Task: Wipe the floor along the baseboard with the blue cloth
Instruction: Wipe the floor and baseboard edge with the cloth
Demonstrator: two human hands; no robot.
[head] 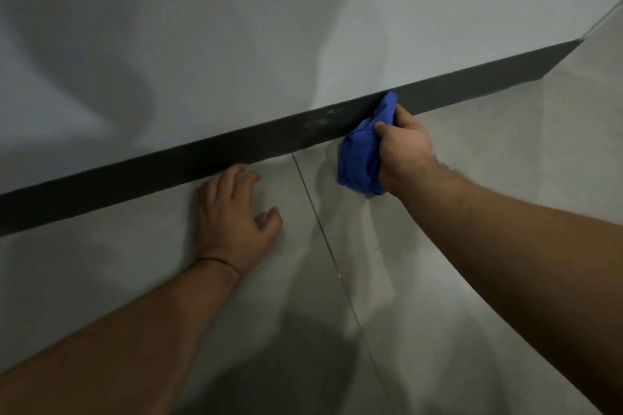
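Observation:
A dark grey baseboard [209,158] runs diagonally from lower left to upper right along a pale wall. My right hand [404,148] grips a bunched blue cloth [362,152]; the cloth's top end touches the baseboard and its lower part rests on the grey tiled floor [472,152]. My left hand [236,219] lies flat on the floor just below the baseboard, fingers spread and holding nothing. A thin dark band sits on that wrist. Whitish smudges show on the baseboard [320,120] just left of the cloth.
A tile joint [323,229] runs across the floor between my two hands. At the upper right the baseboard ends at a wall corner [581,40]. Shadows fall over the wall and the near floor.

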